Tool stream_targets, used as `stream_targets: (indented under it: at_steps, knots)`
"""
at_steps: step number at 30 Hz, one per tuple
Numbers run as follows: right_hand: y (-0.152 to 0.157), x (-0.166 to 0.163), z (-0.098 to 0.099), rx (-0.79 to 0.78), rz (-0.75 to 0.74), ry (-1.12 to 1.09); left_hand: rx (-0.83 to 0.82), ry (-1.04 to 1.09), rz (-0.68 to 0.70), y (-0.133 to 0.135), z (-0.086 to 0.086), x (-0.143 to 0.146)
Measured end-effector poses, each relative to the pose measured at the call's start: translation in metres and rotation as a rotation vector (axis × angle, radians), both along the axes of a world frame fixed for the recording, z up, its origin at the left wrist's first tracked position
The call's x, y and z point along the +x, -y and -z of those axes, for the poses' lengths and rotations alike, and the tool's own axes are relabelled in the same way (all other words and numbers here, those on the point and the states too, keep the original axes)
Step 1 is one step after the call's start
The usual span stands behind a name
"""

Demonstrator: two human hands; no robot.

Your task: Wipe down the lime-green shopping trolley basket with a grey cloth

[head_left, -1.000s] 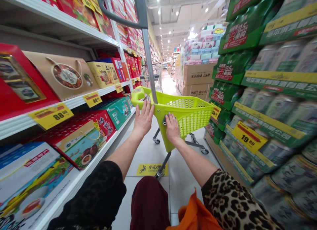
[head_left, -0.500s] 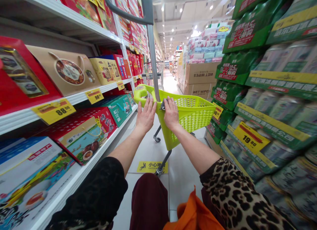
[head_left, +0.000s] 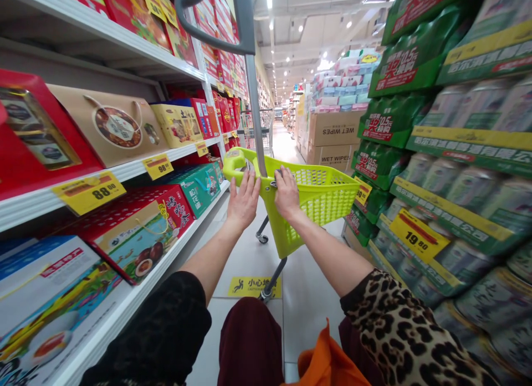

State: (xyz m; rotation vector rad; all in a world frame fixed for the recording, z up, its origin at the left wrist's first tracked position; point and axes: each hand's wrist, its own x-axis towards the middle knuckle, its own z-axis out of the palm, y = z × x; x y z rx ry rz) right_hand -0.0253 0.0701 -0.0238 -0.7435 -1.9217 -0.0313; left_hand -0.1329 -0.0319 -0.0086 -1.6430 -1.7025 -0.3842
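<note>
A lime-green wheeled shopping basket (head_left: pixel 320 200) stands in the aisle just ahead of me, with a grey pole handle (head_left: pixel 253 98) rising from its near rim. My left hand (head_left: pixel 244 200) lies flat against the basket's near left corner, fingers stretched upward. My right hand (head_left: pixel 286 195) is curled over the near rim beside the base of the pole, gripping it. The basket looks empty inside.
Shelves of boxed gift sets (head_left: pixel 124 137) with yellow price tags line the left. Green shrink-wrapped can packs (head_left: pixel 436 170) are stacked on the right. Cardboard "WET WIPES" cartons (head_left: pixel 332 137) stand farther down. A yellow caution sticker (head_left: pixel 254 287) is on the floor tiles.
My right hand has climbed from the basket's near wall up onto its rim. The basket has rolled slightly and both hands have stayed on it.
</note>
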Motion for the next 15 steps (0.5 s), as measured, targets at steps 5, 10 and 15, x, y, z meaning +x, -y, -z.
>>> stream_targets:
  at_steps: [5,10,15]
  knots:
    - [0.012,-0.007,-0.002,0.077,-0.068,0.05,0.017,0.009,-0.003,-0.001,0.002,-0.002]
    - [-0.006,0.002,0.014,0.034,-0.03,0.027,-0.022,-0.028,0.037,0.002,-0.006,-0.01]
    - [-0.027,0.016,0.026,-0.059,0.046,-0.046,0.037,0.011,-0.012,0.003,-0.018,-0.019]
